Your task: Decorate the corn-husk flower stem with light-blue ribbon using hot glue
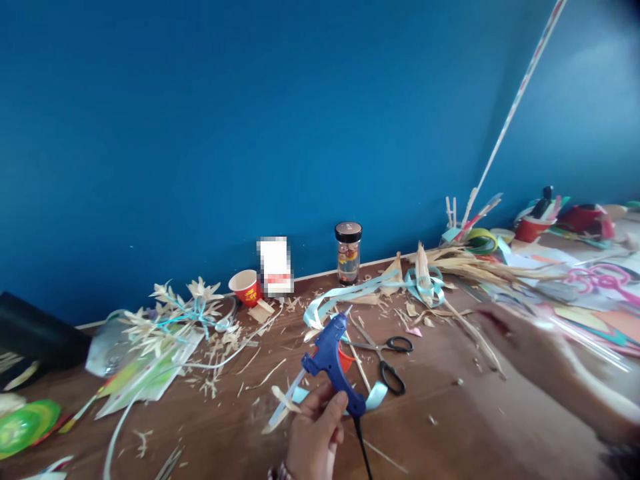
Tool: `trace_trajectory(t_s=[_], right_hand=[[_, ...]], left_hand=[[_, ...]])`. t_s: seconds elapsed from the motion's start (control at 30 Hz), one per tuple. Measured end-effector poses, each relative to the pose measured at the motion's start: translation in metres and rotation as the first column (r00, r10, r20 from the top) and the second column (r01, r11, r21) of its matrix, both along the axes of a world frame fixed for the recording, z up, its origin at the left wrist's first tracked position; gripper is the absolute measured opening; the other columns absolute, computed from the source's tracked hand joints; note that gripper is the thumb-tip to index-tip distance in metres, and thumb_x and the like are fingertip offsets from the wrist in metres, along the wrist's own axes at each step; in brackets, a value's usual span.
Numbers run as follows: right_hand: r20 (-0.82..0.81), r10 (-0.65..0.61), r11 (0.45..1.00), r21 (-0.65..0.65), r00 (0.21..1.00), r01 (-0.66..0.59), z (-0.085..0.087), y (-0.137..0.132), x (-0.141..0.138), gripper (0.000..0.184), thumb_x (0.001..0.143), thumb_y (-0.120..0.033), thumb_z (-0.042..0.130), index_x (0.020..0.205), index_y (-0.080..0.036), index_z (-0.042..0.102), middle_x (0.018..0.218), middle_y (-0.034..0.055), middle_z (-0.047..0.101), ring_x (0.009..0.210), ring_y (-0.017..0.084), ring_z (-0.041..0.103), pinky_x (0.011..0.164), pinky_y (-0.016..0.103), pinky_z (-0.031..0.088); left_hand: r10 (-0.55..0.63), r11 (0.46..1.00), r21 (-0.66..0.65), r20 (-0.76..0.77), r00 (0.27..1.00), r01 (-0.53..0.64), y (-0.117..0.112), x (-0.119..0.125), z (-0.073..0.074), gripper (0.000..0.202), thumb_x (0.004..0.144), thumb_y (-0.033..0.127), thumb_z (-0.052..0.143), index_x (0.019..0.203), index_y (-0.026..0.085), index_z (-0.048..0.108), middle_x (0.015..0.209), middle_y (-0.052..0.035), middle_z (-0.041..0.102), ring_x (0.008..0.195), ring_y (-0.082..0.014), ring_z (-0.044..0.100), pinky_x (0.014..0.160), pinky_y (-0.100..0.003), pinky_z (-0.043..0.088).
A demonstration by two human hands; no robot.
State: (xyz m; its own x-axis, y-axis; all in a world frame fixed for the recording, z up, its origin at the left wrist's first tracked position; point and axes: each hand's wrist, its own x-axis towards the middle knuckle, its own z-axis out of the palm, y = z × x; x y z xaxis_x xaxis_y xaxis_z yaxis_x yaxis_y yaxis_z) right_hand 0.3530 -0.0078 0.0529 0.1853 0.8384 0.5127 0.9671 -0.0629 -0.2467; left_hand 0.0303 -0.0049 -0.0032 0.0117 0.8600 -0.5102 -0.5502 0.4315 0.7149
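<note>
My left hand [317, 427] is closed around a blue hot glue gun [330, 363], whose nozzle points up and whose clear glue stick juts out at the lower left. Pale blue ribbon [377, 396] shows beside the grip. Black-handled scissors [387, 353] lie spread on the table just right of the glue gun. At the right, my right hand [505, 327] is smeared by motion over the table, close to a thin dry stalk [475, 333]; its fingers cannot be made out. Beyond it lies a bundle of dried husk strips [460, 260].
A lidded jar [348, 253] and a red paper cup [245, 287] stand by the blue wall. Husk flowers [185, 310] lie at the left near a white cord [200, 365]. Husk scraps litter the brown table [240, 433]. Pink scissors [600, 280] lie among papers at right.
</note>
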Motion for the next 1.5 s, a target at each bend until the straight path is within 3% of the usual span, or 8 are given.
trace_trajectory(t_s=[0.13,0.33,0.47,0.63,0.97,1.23,1.4,1.5], right_hand=[[-0.225,0.436,0.871,-0.14,0.872,-0.471,0.015,-0.007,-0.103,0.013,0.088,-0.03,0.046,0.083,-0.023,0.056,0.073,0.0036,0.066,0.062,0.017,0.06,0.057,0.027,0.044],[-0.504,0.542,0.725,-0.123,0.672,-0.677,-0.004,-0.001,-0.179,0.025,0.069,-0.032,0.068,0.085,-0.024,0.05,0.066,-0.0024,0.061,0.052,0.014,0.05,0.049,0.026,0.037],[-0.747,0.433,0.726,-0.042,0.504,-0.686,-0.018,0.009,-0.184,0.033,0.064,-0.021,0.072,0.076,-0.024,0.042,0.065,-0.0059,0.053,0.054,0.011,0.044,0.048,0.022,0.037],[-0.881,0.295,0.807,0.023,0.369,-0.591,-0.02,0.016,-0.188,0.03,0.072,-0.02,0.065,0.073,-0.023,0.035,0.065,-0.0077,0.044,0.055,0.009,0.042,0.05,0.021,0.036],[-0.907,0.365,0.818,0.205,0.21,-0.538,-0.026,0.028,-0.182,0.024,0.08,-0.033,0.061,0.086,-0.023,0.039,0.075,-0.0013,0.053,0.069,0.014,0.055,0.06,0.026,0.046],[-0.848,0.483,0.768,0.29,0.219,-0.571,0.012,0.024,-0.173,0.026,0.084,-0.028,0.05,0.106,-0.026,0.036,0.088,0.0027,0.059,0.077,0.016,0.059,0.071,0.031,0.051],[-0.864,0.422,0.865,0.293,0.276,-0.408,0.013,0.033,-0.176,0.026,0.089,-0.033,0.043,0.112,-0.027,0.035,0.072,-0.0029,0.051,0.059,0.014,0.052,0.06,0.029,0.049],[-0.859,0.433,0.86,0.301,0.274,-0.412,0.013,0.033,-0.179,0.019,0.092,-0.039,0.039,0.105,-0.026,0.041,0.062,-0.0048,0.045,0.053,0.013,0.046,0.054,0.027,0.045]], left_hand=[[0.017,1.0,0.008,0.001,1.0,-0.017,0.0,0.001,-0.003,0.046,0.035,0.033,0.088,0.073,0.014,0.071,0.053,0.0008,0.064,0.033,0.0005,0.039,0.033,-0.012,0.028],[-0.069,0.993,0.094,0.023,0.997,0.067,0.001,-0.004,0.0,0.036,0.047,0.029,0.086,0.077,0.014,0.074,0.064,-0.0046,0.069,0.05,-0.0084,0.057,0.046,-0.016,0.044],[-0.111,0.981,0.163,0.013,0.994,0.107,0.003,-0.01,0.01,0.031,0.055,0.027,0.083,0.081,0.013,0.074,0.065,-0.004,0.07,0.048,-0.0062,0.056,0.045,-0.014,0.044],[-0.039,0.983,0.185,0.128,0.991,0.015,0.006,-0.012,0.022,0.042,0.058,0.021,0.081,0.097,0.013,0.068,0.091,-0.0108,0.072,0.077,-0.0167,0.067,0.067,-0.022,0.054],[0.19,0.974,0.1,0.116,0.975,-0.202,0.014,-0.017,0.017,0.018,0.066,0.003,0.072,0.079,0.011,0.063,0.082,-0.0096,0.072,0.073,-0.0135,0.069,0.069,-0.019,0.056],[0.117,0.992,0.052,-0.037,0.992,-0.115,0.032,-0.039,0.027,0.011,0.073,0.011,0.07,0.084,0.008,0.068,0.069,-0.0085,0.071,0.056,-0.009,0.065,0.051,-0.014,0.054],[0.053,0.995,0.09,-0.145,0.988,-0.04,0.043,-0.051,0.031,0.028,0.07,0.016,0.073,0.096,0.01,0.063,0.066,-0.0064,0.07,0.048,-0.0073,0.061,0.043,-0.013,0.048],[0.079,0.994,0.087,-0.198,0.977,-0.063,0.048,-0.052,0.033,0.023,0.073,0.018,0.07,0.093,0.01,0.06,0.064,-0.0064,0.069,0.047,-0.008,0.061,0.042,-0.013,0.048]])
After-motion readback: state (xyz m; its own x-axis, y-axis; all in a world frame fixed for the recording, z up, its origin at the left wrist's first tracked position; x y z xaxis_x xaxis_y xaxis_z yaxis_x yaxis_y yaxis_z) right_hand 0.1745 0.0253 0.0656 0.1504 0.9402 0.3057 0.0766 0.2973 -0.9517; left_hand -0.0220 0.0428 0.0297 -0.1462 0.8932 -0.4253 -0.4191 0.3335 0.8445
